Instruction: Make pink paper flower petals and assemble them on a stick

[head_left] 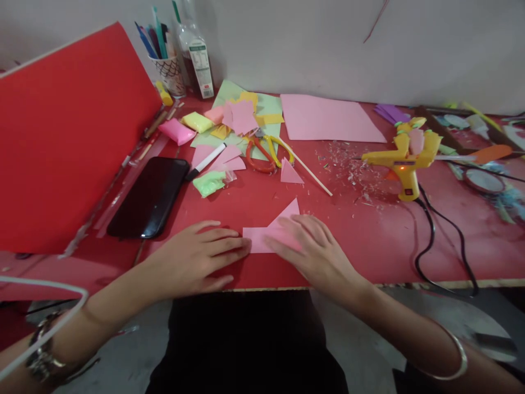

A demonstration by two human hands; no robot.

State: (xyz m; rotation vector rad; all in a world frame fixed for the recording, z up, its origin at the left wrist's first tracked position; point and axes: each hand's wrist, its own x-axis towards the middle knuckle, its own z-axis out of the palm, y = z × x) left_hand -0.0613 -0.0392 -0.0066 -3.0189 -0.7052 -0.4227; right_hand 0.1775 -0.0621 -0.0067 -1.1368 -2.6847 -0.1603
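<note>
A folded strip of pink paper (256, 239) lies flat near the table's front edge, with one corner angled up and away at the right. My left hand (200, 253) rests on the table with fingers spread, its fingertips touching the strip's left end. My right hand (314, 243) lies over the right part of the paper, fingers stretched out and slightly blurred. Its palm and fingers hide some of the fold. Beyond the strip sits a small pink paper triangle (290, 173), close to scissors (268, 156) with red and yellow handles.
A yellow glue gun (406, 158) with a lit orange light stands at the right, its black cord (430, 235) trailing over the front edge. A black phone (150, 197), a marker (207, 161) and a red board (77, 137) are at the left. Pink sheets (328, 117) lie behind.
</note>
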